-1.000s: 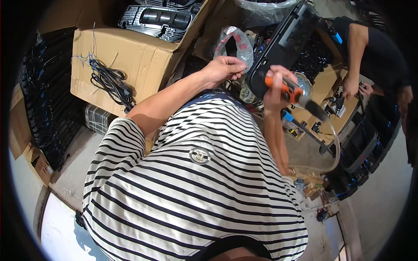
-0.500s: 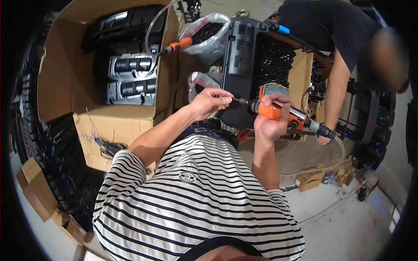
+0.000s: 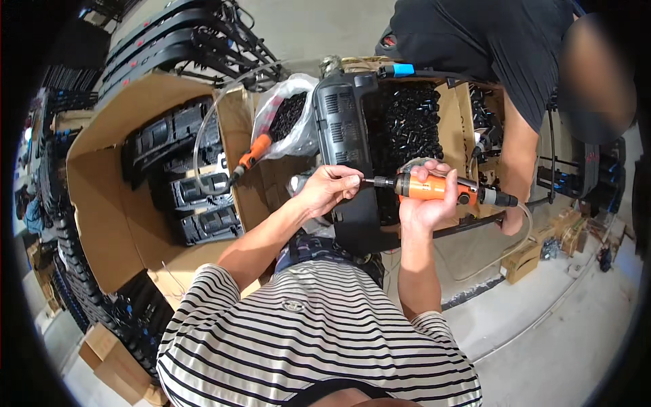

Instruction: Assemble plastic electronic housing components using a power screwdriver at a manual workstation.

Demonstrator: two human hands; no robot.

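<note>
An orange air screwdriver (image 3: 426, 186) lies sideways in my right hand (image 3: 434, 203), its bit pointing left and a clear hose leaving its rear end. My left hand (image 3: 332, 190) is closed in a pinch right at the bit's tip (image 3: 369, 181). Whatever small piece sits between its fingertips is too small to make out. Beneath both hands is a long black plastic housing (image 3: 356, 224) with slotted vents at its far part. A box of small black parts (image 3: 410, 115) stands just beyond my right hand.
On the left, an open cardboard box (image 3: 102, 203) holds several black moulded parts (image 3: 210, 224). A second orange air screwdriver (image 3: 254, 152) hangs by a clear bag of black pieces (image 3: 291, 115). At the right, a person in dark clothes (image 3: 475, 41) reaches down close to my driver's hose.
My view has shifted, so the box and bag sit lower and the stacked black frames show at the back. The left fingers stay at the bit's tip; the driver is more level.
</note>
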